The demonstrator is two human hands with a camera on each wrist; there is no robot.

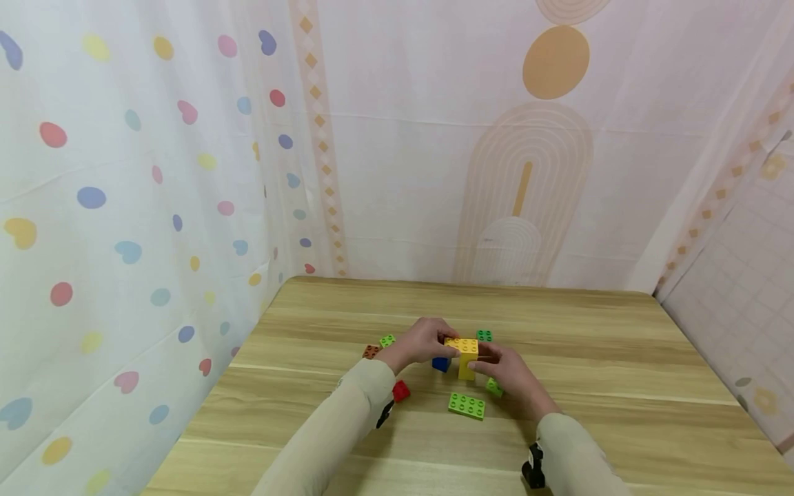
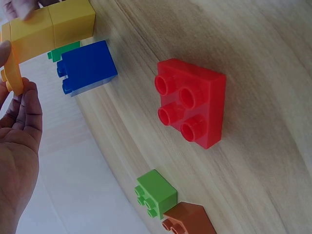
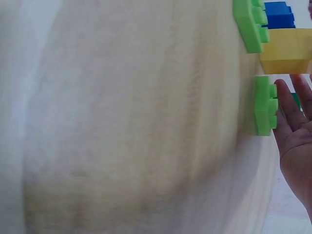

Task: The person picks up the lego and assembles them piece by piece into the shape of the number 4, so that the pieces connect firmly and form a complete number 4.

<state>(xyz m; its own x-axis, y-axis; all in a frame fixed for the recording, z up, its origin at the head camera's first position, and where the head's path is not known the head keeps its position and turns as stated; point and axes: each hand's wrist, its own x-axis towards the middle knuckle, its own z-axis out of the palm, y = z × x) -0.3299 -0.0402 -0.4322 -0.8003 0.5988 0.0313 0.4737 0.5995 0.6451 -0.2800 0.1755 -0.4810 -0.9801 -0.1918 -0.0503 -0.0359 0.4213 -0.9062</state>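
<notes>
A stack of yellow toy bricks [image 1: 468,369] stands upright on the table, topped by a flat orange-yellow brick [image 2: 15,73]. My left hand [image 1: 424,342] pinches that flat brick between thumb and fingers; in the left wrist view it sits at the stack's top end, and I cannot tell whether it is fully seated. On the stack's other side, my right hand [image 1: 513,373] grips the yellow bricks, thumb in front and fingers behind. A blue brick [image 2: 90,67] stands close beside the stack. Below the right hand lies a small lime brick [image 3: 263,107].
A lime eight-stud brick [image 1: 466,406] lies nearer the front. Behind the stack is a dark green brick [image 1: 484,335]. On the left are a red brick [image 2: 195,105], another lime brick [image 2: 160,191] and a brown brick [image 2: 194,219]. The wooden table [image 1: 608,358] meets a curtain at its back edge.
</notes>
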